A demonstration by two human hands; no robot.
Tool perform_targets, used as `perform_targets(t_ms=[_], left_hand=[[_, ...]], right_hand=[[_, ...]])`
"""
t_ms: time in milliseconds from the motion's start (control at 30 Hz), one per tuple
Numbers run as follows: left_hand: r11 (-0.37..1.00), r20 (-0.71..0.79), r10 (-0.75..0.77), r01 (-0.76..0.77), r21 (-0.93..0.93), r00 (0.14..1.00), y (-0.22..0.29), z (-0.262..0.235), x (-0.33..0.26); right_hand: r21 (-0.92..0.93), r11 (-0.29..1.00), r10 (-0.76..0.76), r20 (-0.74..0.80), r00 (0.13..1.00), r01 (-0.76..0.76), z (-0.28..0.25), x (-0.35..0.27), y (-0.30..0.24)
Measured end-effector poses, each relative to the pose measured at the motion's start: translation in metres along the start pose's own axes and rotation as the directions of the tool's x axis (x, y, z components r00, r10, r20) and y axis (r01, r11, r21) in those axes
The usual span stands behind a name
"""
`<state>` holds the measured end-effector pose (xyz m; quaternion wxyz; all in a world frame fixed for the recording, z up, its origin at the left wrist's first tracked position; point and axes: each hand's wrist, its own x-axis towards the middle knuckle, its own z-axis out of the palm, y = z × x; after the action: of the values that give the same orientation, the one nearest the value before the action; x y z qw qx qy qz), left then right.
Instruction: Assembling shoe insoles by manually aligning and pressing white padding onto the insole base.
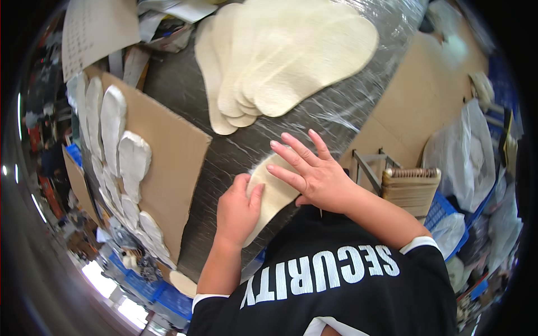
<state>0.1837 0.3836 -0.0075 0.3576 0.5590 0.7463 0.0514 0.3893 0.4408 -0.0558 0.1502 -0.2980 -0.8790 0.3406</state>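
Note:
A cream felt-like insole (270,196) is tilted at the near edge of the dark table, close to my body. My left hand (236,210) grips its left edge, thumb on top and fingers underneath. Over the right part of the insole is my right hand (324,178), fingers outstretched and spread, palm down; whether it touches the surface is hard to tell. It covers part of the insole. Farther away, several matching insoles (291,50) lie fanned out in an overlapping pile.
The table (216,168) has a plastic-wrapped dark top. A cardboard sheet (165,151) at the left bears several thick white sole-shaped pieces (134,159). Papers (98,33) lie at the far left. To the right stand a woven-seat stool (412,189), a blue crate (440,210) and plastic bags (465,157).

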Motion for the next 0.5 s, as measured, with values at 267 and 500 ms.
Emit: perform_targets(t_ms=[267, 500], left_hand=[[0.950, 0.084, -0.001, 0.027, -0.312, 0.996, -0.018, -0.017, -0.011], [0.930, 0.164, 0.012, 0.049, -0.363, 0.986, -0.034, -0.022, -0.008]], right_hand=[[-0.061, 0.998, -0.006, 0.150, 0.989, 0.015, -0.001, 0.013, 0.005], [-0.056, 0.998, -0.005, 0.075, 0.997, 0.010, 0.002, 0.011, 0.009]])
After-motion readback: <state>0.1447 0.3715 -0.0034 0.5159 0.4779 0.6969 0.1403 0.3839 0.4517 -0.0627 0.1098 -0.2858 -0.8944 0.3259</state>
